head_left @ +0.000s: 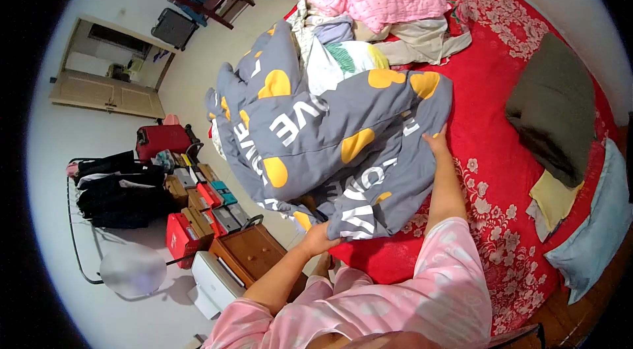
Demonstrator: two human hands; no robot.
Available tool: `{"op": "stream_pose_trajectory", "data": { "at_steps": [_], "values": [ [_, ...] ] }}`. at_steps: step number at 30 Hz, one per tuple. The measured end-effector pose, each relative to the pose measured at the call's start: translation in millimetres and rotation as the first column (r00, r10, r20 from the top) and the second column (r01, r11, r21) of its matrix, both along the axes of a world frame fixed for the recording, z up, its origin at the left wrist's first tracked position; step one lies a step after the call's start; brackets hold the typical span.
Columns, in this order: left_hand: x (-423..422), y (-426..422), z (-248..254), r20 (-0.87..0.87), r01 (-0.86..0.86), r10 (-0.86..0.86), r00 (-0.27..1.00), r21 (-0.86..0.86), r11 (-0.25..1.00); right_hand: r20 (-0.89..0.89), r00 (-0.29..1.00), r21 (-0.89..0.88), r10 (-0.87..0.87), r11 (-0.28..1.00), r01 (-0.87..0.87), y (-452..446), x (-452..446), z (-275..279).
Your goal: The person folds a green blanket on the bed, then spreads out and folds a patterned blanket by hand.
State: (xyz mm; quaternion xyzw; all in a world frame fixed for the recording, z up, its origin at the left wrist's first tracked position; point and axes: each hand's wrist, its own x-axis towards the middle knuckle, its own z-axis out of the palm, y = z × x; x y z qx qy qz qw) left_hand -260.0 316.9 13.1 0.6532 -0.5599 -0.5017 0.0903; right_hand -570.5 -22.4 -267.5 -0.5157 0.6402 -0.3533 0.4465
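Observation:
A bulky grey quilt [306, 145] with yellow spots and white lettering lies bunched up before me, its far end over other bedding. My left hand [318, 239] is closed on its near lower edge, most of the fingers hidden by the cloth. Farther right, my right hand [435, 143] grips the quilt's right edge, thumb on top and fingers tucked underneath. Between the two hands the fabric sags in folds over the red floral bedspread [488, 197].
Folded pink bedding [376, 3] and crumpled white cloth are heaped at the bed's far end. A dark folded blanket [554, 108] and a light blue pillow [593, 217] lie rightward. Boxes, a wooden cabinet [250, 250], a printer [214, 283] and a clothes rack stand left.

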Motion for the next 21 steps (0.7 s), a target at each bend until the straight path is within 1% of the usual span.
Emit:
{"op": "stream_pose_trajectory", "data": {
  "at_steps": [1,3,4,5,7,9,11,12,13,14,15,17,18,19,20,21],
  "values": [
    [1.7,2.8,0.1,0.024,0.016,-0.016,1.0,0.0,1.0,-0.101,0.991,0.075,0.087,0.994,-0.079,10.7,5.8,13.8],
    [4.1,5.6,2.2,0.069,0.052,-0.051,0.996,-0.009,0.999,-0.28,0.921,0.233,0.27,0.95,-0.207,33.0,15.0,45.5],
    [3.7,2.6,12.1,0.087,0.072,-0.069,0.994,-0.027,0.997,-0.341,0.912,0.044,0.229,0.973,-0.228,50.0,18.0,46.8],
    [4.0,-1.5,22.5,0.103,0.094,-0.089,0.991,-0.046,0.995,-0.239,0.937,0.061,0.256,0.967,-0.249,63.6,14.0,50.9],
    [2.1,-10.2,44.0,0.115,0.129,-0.12,0.986,-0.074,0.989,-0.032,0.954,0.089,0.297,0.952,-0.293,92.4,5.1,88.2],
    [2.1,-16.6,62.2,0.113,0.155,-0.144,0.983,-0.093,0.984,-0.137,0.918,0.188,0.371,0.92,-0.344,126.0,-3.1,155.1],
    [6.4,-16.4,59.4,0.168,0.222,-0.179,0.969,-0.286,0.932,0.139,0.909,0.127,0.393,0.903,-0.41,162.1,-10.3,219.3],
    [7.2,-17.8,60.4,0.196,0.256,-0.193,0.961,-0.379,0.889,0.154,0.894,0.054,0.421,0.9,-0.433,182.3,-10.7,240.9],
    [2.9,-27.3,83.4,0.173,0.275,-0.228,0.958,-0.334,0.901,0.165,0.879,-0.02,0.447,0.893,-0.45,201.6,-11.4,259.4],
    [0.5,-29.5,91.7,0.099,0.243,-0.222,0.97,-0.43,0.87,0.084,0.835,-0.063,0.544,0.839,-0.541,218.8,-13.1,275.5],
    [-2.0,-31.1,99.9,0.024,0.202,-0.223,0.975,-0.521,0.829,-0.036,0.829,-0.075,0.559,0.825,-0.56,242.0,-10.2,291.9],
    [-16.6,-38.4,147.6,0.116,0.331,-0.341,0.933,-0.648,0.686,-0.037,0.764,-0.001,0.644,0.765,-0.644,277.3,2.7,364.2],
    [-21.7,-38.7,159.4,0.155,0.385,-0.389,0.908,-0.675,0.63,0.038,0.73,-0.007,0.683,0.73,-0.683,297.2,8.0,360.6],
    [-26.5,-37.2,167.8,0.216,0.482,-0.463,0.86,-0.641,0.597,0.111,0.69,-0.017,0.716,0.695,-0.719,312.5,17.7,370.6],
    [-31.6,-34.1,178.7,0.257,0.561,-0.534,0.805,-0.622,0.547,0.084,0.726,0.197,0.682,0.703,-0.683,327.5,21.5,383.8],
    [-37.4,-29.7,191.1,0.297,0.634,-0.6,0.743,-0.601,0.487,-0.025,0.694,0.061,0.72,0.694,-0.718,349.0,21.1,349.0]
  ]
}}
